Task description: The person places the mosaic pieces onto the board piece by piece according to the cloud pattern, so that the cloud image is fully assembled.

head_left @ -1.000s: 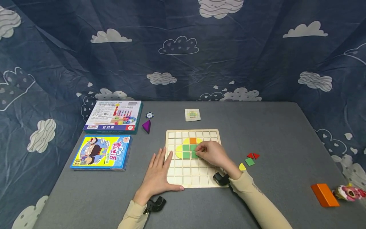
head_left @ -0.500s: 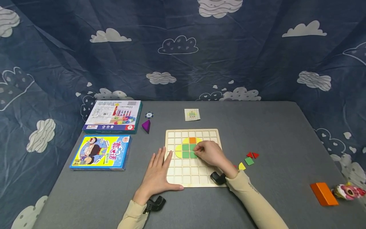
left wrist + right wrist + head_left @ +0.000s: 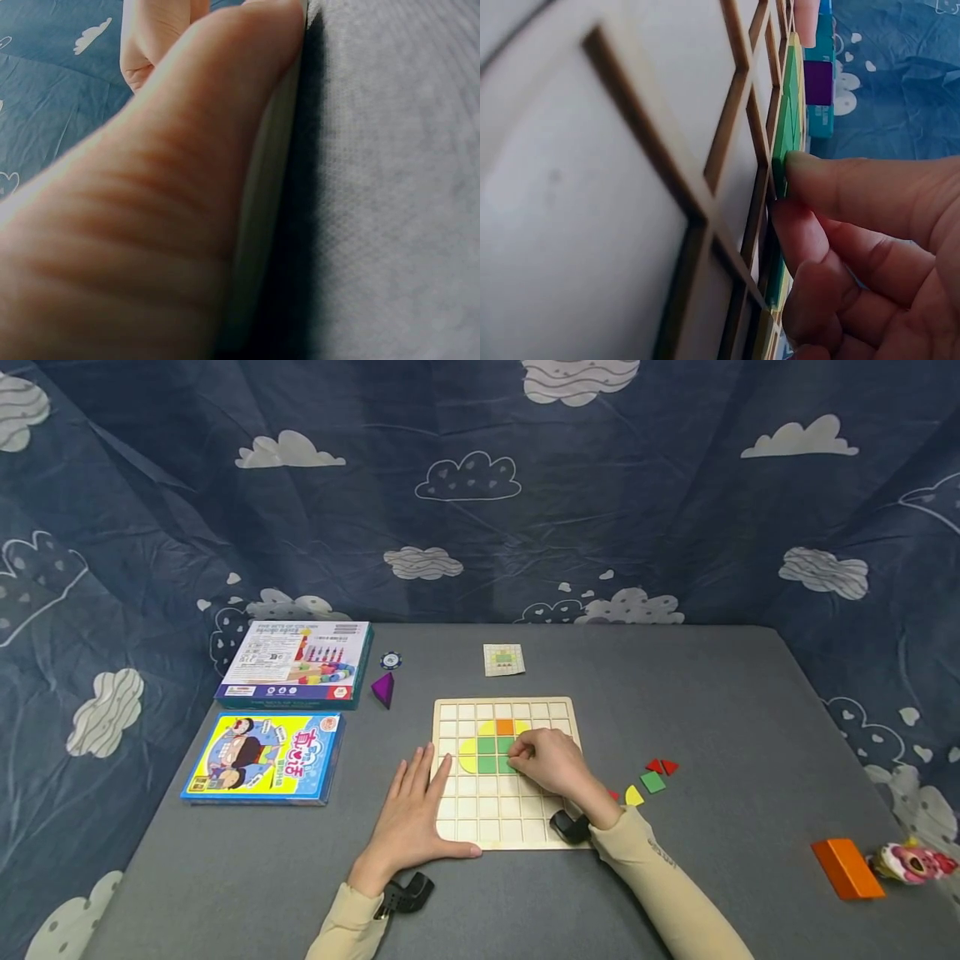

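One grey counter (image 3: 720,710) bears a square, pale wooden grid board (image 3: 480,814) near its middle. At left lies a blue-and-yellow printed box (image 3: 262,758). The left hand (image 3: 411,822), fingers spread and holding nothing, rests at the board's near left corner. The right hand (image 3: 551,762), fingers curled, pinches a flat green square tile (image 3: 779,169) on the board. Small red triangles (image 3: 670,767) lie to the right.

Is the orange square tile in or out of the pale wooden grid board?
In: the orange square tile covers one cell of the grid board.
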Action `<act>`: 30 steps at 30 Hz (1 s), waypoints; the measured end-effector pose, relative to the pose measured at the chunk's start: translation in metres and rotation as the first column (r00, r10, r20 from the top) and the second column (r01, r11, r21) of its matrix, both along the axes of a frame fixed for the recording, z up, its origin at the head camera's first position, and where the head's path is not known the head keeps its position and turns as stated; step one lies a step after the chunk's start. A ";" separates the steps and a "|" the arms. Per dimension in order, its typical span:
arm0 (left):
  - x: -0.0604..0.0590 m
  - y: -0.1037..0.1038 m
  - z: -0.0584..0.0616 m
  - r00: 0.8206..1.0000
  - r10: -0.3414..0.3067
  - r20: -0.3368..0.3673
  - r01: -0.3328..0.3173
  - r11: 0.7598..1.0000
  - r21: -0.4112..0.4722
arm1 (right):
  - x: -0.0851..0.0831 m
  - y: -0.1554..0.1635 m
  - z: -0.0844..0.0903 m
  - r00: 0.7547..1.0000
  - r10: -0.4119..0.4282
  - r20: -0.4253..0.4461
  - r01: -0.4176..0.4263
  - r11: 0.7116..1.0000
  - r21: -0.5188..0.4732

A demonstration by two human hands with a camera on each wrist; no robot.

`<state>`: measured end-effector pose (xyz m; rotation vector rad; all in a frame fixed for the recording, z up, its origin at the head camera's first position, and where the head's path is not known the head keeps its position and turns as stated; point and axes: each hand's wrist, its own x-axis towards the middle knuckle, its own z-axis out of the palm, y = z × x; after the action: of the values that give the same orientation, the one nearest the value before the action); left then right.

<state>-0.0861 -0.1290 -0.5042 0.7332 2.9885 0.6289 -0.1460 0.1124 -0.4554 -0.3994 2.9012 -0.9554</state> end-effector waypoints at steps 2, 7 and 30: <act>0.000 0.000 0.000 1.000 -0.001 0.001 0.001 1.000 -0.001 | 0.000 0.002 -0.001 1.000 0.005 -0.002 -0.005 1.000 -0.006; 0.001 0.000 0.001 1.000 0.002 0.007 -0.002 1.000 0.003 | 0.002 0.005 -0.002 1.000 0.024 0.011 -0.024 1.000 -0.020; 0.000 0.001 0.001 1.000 0.002 0.002 -0.002 1.000 0.000 | 0.014 0.039 -0.003 0.992 0.124 0.033 -0.118 0.982 -0.147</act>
<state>-0.0860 -0.1282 -0.5036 0.7291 2.9873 0.6302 -0.1316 0.1512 -0.4588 -0.5502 2.7427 -1.1443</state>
